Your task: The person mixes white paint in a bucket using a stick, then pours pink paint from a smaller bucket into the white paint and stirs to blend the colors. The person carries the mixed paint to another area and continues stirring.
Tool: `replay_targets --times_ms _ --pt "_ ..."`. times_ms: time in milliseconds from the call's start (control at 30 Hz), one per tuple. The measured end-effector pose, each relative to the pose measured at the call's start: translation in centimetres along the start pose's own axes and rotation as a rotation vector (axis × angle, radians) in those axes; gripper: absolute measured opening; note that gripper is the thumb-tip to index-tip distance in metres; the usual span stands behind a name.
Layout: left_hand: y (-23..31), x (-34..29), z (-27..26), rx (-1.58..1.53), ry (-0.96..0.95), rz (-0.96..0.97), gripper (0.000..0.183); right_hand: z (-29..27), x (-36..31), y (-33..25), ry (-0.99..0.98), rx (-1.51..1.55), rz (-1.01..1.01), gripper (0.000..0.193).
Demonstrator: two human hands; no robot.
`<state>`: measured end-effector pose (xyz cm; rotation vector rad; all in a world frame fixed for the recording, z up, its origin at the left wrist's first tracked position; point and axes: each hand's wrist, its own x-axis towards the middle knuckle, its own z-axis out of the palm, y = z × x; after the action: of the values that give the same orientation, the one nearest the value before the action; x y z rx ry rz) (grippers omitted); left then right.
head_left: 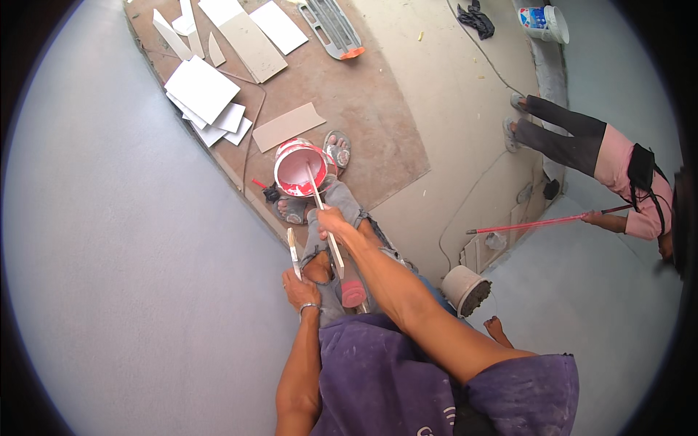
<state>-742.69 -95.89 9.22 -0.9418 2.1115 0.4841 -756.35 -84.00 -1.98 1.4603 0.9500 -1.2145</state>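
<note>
My right hand (333,221) is closed around a long wooden stick (337,256). The stick's far end dips into a paint bucket (280,179) with a red-smeared rim and pale, pinkish-white contents. This bucket is on the floor, tilted in view, between my sandalled feet. Lower and to the left, my left hand (299,288) grips a paintbrush (294,251) by its pale handle, bristles pointing up and away from me. A reddish, round-ended object (353,293) shows between my legs; its kind is unclear.
White tiles (202,91) and cut pieces are piled at the far left, near a tile cutter (331,29). A grey bucket (459,285) with dark contents stands right of my legs. Another person (618,156) in pink holds a red pole (523,223). A cable (486,52) trails across the floor.
</note>
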Motion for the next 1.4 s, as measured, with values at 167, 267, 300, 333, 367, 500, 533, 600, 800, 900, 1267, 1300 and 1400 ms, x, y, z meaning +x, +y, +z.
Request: replay_targets --times_ms 167,267,300,333,367,500,533,600,800,900,1267,1300,1400 --pt "-0.2 0.1 -0.3 -0.020 -0.030 -0.030 0.012 -1.5 2.9 -0.5 -0.198 -0.060 0.002 0.024" --pt "-1.0 0.3 0.4 -0.028 -0.005 -0.028 0.011 -0.6 2.6 -1.4 -0.069 -0.185 -0.149 0.044" --pt "-1.3 0.3 0.7 -0.032 0.005 -0.030 0.011 -0.1 2.2 -1.7 -0.023 -0.308 -0.179 0.048" --pt "-1.3 0.2 0.8 -0.040 -0.003 -0.036 0.012 -0.1 2.1 -1.8 0.027 -0.428 -0.209 0.052" --pt "-1.4 0.2 0.8 -0.048 -0.012 -0.042 0.014 0.0 1.9 -1.9 0.077 -0.548 -0.240 0.056" --pt "-1.3 0.1 0.5 -0.074 -0.024 -0.057 0.016 -1.0 6.0 1.2 0.289 -0.900 -0.466 0.057" --pt "-1.5 0.1 0.7 -0.079 -0.011 -0.058 0.016 -0.9 5.7 1.4 0.272 -0.922 -0.427 0.058" --pt "-2.0 0.0 1.2 -0.090 0.013 -0.058 0.016 -0.2 5.4 1.4 0.239 -0.970 -0.349 0.057" --pt "-1.9 0.0 1.5 -0.123 0.035 -0.072 0.011 1.2 4.6 0.9 0.026 -0.715 -0.064 0.033" --pt "-2.2 -0.1 2.1 -0.112 0.027 -0.100 0.014 1.0 4.2 -0.1 -0.162 -0.406 -0.001 0.009" --pt "-2.0 -0.2 2.3 -0.201 0.067 -0.111 0.012 -0.9 4.5 -1.5 0.105 -0.837 -0.350 0.061" --pt "-1.6 -0.2 2.0 -0.205 0.059 -0.099 0.012 -1.9 5.9 -0.6 0.166 -0.943 -0.454 0.060" --pt "-2.1 -0.1 2.4 -0.231 0.075 -0.087 0.013 -2.9 7.7 1.2 0.265 -1.168 -0.584 0.058"
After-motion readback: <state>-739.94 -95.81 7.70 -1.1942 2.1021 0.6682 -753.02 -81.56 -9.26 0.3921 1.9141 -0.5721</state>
